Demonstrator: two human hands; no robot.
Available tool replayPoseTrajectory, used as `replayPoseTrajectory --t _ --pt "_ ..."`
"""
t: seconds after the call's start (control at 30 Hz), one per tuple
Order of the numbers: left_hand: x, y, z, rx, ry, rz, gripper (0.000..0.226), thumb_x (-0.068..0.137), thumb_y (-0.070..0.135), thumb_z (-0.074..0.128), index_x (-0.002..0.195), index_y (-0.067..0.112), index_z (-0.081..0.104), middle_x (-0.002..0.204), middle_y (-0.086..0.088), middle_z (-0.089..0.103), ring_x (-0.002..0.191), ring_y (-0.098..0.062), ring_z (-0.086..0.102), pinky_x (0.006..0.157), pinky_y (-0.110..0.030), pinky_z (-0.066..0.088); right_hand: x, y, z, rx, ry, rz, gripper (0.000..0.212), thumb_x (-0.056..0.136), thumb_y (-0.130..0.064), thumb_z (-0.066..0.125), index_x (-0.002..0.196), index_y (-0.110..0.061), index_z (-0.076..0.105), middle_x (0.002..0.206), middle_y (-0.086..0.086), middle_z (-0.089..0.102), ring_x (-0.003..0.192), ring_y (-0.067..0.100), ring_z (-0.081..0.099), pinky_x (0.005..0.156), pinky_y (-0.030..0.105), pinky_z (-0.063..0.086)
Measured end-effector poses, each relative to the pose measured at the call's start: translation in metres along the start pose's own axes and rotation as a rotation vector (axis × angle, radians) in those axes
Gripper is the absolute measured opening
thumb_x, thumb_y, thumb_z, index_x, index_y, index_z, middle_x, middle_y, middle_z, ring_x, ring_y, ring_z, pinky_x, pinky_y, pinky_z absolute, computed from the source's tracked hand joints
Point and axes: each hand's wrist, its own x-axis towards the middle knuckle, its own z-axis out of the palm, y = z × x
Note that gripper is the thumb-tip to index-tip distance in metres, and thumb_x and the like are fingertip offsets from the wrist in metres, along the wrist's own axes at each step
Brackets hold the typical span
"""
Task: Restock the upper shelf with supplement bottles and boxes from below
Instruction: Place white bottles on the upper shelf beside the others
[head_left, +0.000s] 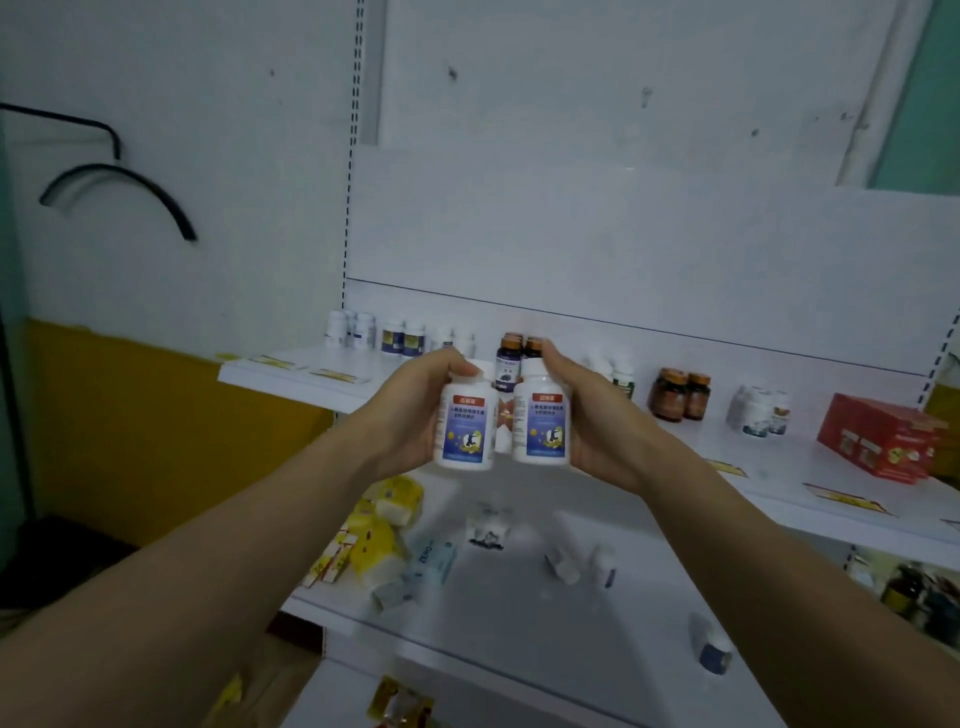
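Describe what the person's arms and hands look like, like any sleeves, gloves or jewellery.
Both forearms are bare right to the frame edge, with no sleeves in view. The left hand and right hand wear no gloves, and no rings, watch or bracelets show on the fingers or wrists. The dim, slightly blurred picture would hide finer detail such as nails.

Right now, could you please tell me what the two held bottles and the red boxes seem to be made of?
Left bottle and right bottle: probably plastic, opaque white with a slight sheen and glossy printed labels. Red boxes: likely printed cardboard, with flat faces and sharp folded edges.
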Motion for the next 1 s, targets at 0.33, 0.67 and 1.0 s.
replayPoseTrajectory --t 0.33,0.67,1.0 --pt "0.034 0.021 -0.085 0.124 -0.035 0.064 0.038 0.083 -0.002 0.05 0.12 0.002 0.059 0.117 -0.023 0.063 0.093 -0.029 0.064 0.08 -0.036 0.056 0.095 0.021 0.036 -0.069 -0.013 0.037 0.023 0.094 -0.021 0.051 0.113 -0.013 0.06 0.114 0.015 0.064 0.091 0.026 0.064 0.089 0.044 0.051" --pt "0.156 0.048 -0.181 0.069 -0.026 0.014 0.043 0.075 0.009 0.043 0.115 0.006 0.057 0.104 -0.016 0.065 0.093 -0.031 0.061 0.082 -0.047 0.054 0.242 0.022 0.004 0.011 0.113 0.005 0.026 0.093 -0.031 0.046 0.095 -0.014 0.065 0.087 0.008 0.072 0.077 0.023 0.068 0.069 0.038 0.059" --pt "0.267 0.057 -0.25 0.392 -0.015 -0.028 0.031 0.075 -0.015 0.061 0.096 0.008 0.058 0.087 -0.009 0.066 0.086 -0.023 0.064 0.076 -0.034 0.056 0.353 0.044 -0.011 -0.305 0.158 0.032 0.025 0.084 0.009 0.054 0.104 -0.006 0.06 0.109 0.023 0.061 0.096 0.029 0.06 0.089 0.044 0.05"
